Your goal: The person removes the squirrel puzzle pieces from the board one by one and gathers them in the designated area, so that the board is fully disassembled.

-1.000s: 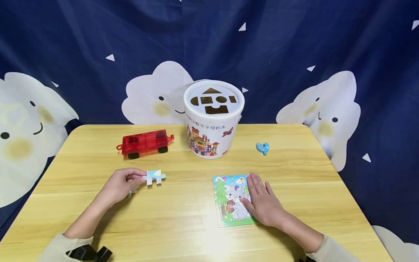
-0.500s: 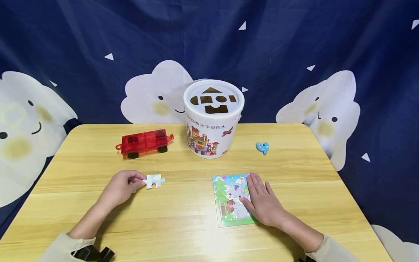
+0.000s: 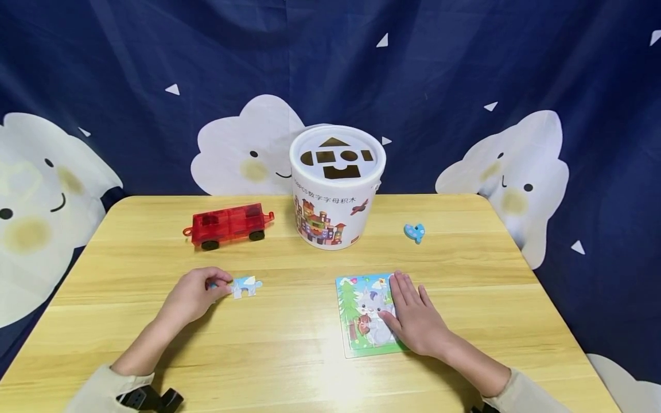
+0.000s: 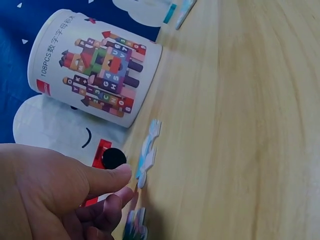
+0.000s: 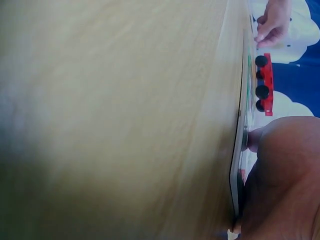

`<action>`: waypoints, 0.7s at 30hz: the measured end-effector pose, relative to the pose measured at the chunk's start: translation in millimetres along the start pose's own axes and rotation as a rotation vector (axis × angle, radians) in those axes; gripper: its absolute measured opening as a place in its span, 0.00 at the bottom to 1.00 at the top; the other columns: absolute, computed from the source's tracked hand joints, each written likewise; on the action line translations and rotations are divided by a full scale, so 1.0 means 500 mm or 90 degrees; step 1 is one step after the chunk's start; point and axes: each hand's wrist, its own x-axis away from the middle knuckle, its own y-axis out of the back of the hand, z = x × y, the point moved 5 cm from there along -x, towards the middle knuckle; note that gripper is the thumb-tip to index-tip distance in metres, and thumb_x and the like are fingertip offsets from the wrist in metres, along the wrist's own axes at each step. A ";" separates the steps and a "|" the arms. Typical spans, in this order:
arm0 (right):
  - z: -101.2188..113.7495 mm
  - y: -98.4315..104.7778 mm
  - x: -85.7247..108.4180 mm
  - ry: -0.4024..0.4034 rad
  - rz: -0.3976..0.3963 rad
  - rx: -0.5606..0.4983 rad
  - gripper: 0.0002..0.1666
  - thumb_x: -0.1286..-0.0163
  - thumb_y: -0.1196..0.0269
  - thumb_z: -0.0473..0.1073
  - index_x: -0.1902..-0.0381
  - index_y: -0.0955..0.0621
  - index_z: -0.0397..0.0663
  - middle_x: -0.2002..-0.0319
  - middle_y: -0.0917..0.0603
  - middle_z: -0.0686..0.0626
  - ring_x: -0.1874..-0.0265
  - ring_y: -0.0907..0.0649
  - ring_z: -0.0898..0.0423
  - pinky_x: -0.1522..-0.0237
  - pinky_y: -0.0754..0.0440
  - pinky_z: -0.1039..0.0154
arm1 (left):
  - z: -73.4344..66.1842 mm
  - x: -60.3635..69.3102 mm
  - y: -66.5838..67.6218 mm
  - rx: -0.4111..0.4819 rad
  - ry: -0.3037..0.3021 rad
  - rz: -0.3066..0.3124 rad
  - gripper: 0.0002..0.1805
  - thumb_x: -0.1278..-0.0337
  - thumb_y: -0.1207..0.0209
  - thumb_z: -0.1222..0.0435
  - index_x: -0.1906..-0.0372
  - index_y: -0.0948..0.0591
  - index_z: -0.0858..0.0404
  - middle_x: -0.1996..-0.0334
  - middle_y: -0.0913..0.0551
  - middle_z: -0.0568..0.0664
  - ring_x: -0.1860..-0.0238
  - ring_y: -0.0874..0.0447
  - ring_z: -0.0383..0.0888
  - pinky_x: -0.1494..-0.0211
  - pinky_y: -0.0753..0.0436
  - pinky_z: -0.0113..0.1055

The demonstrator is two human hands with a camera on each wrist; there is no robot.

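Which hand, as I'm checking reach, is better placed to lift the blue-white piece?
Likely the left hand: it sits right beside the piece. The right hand lies on the puzzle, farther away.

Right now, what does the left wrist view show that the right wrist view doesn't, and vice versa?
Only the left wrist view: a white cylindrical bucket printed with colourful blocks, and a white-and-blue interlocking jigsaw piece I can't make out in the other. Only the right wrist view: the right hand. Both: the left hand, the red toy cart with black wheels, the light wooden table and the dark blue cloth with white clouds.
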 end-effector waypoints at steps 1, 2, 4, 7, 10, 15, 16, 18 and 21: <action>0.003 0.003 -0.001 0.002 -0.003 -0.005 0.46 0.18 0.52 0.60 0.22 0.47 0.28 0.22 0.50 0.29 0.22 0.49 0.34 0.29 0.50 0.29 | -0.004 0.000 0.001 0.003 -0.002 -0.002 0.08 0.36 0.33 0.66 0.55 0.14 0.64 0.67 0.16 0.46 0.67 0.23 0.44 0.61 0.25 0.40; 0.005 0.005 -0.001 0.004 -0.005 -0.011 0.46 0.18 0.51 0.60 0.23 0.47 0.27 0.22 0.49 0.29 0.22 0.49 0.33 0.29 0.50 0.29 | -0.008 0.000 0.002 0.005 -0.003 -0.005 0.08 0.37 0.33 0.66 0.55 0.14 0.64 0.67 0.16 0.47 0.67 0.23 0.44 0.61 0.25 0.40; 0.007 0.009 -0.001 0.002 -0.005 -0.004 0.46 0.19 0.51 0.60 0.23 0.46 0.27 0.22 0.49 0.29 0.22 0.49 0.33 0.29 0.50 0.30 | -0.019 -0.001 0.003 0.013 -0.010 -0.009 0.09 0.37 0.33 0.66 0.55 0.14 0.64 0.66 0.16 0.47 0.67 0.24 0.44 0.63 0.25 0.38; 0.010 0.013 -0.003 -0.002 0.001 0.007 0.46 0.19 0.50 0.59 0.23 0.46 0.28 0.22 0.48 0.29 0.23 0.48 0.33 0.28 0.49 0.30 | -0.045 -0.002 0.003 0.032 -0.025 -0.009 0.10 0.38 0.33 0.68 0.54 0.15 0.65 0.65 0.15 0.49 0.69 0.24 0.43 0.67 0.25 0.35; 0.009 0.014 -0.004 -0.010 0.010 0.017 0.46 0.19 0.49 0.58 0.22 0.47 0.28 0.22 0.49 0.31 0.22 0.48 0.35 0.28 0.49 0.32 | -0.078 -0.005 -0.003 0.056 -0.044 0.001 0.10 0.38 0.33 0.69 0.53 0.15 0.67 0.63 0.15 0.50 0.71 0.24 0.42 0.71 0.25 0.34; 0.010 0.018 -0.004 -0.020 0.007 0.014 0.46 0.21 0.45 0.56 0.22 0.46 0.29 0.22 0.47 0.31 0.22 0.47 0.36 0.28 0.48 0.33 | -0.140 -0.019 -0.027 0.077 -0.084 0.030 0.10 0.36 0.34 0.69 0.52 0.15 0.67 0.64 0.15 0.49 0.74 0.24 0.40 0.68 0.23 0.34; 0.010 0.018 -0.004 -0.021 0.006 0.015 0.47 0.21 0.44 0.57 0.22 0.46 0.29 0.22 0.47 0.31 0.22 0.47 0.36 0.28 0.48 0.33 | -0.152 -0.022 -0.034 0.078 -0.093 0.037 0.10 0.36 0.34 0.68 0.52 0.15 0.66 0.64 0.15 0.48 0.74 0.23 0.40 0.66 0.23 0.34; 0.010 0.019 -0.005 -0.021 0.003 0.011 0.47 0.22 0.44 0.57 0.22 0.46 0.29 0.22 0.47 0.31 0.22 0.46 0.36 0.28 0.47 0.32 | -0.175 -0.029 -0.050 0.081 -0.103 0.055 0.10 0.35 0.34 0.67 0.51 0.15 0.66 0.64 0.16 0.46 0.74 0.23 0.38 0.64 0.21 0.34; 0.009 0.021 -0.005 -0.024 -0.003 0.002 0.48 0.23 0.42 0.57 0.23 0.45 0.29 0.22 0.46 0.31 0.23 0.45 0.35 0.28 0.47 0.33 | -0.210 -0.039 -0.075 0.092 -0.113 0.078 0.10 0.34 0.35 0.66 0.51 0.15 0.65 0.65 0.16 0.44 0.74 0.22 0.37 0.63 0.20 0.35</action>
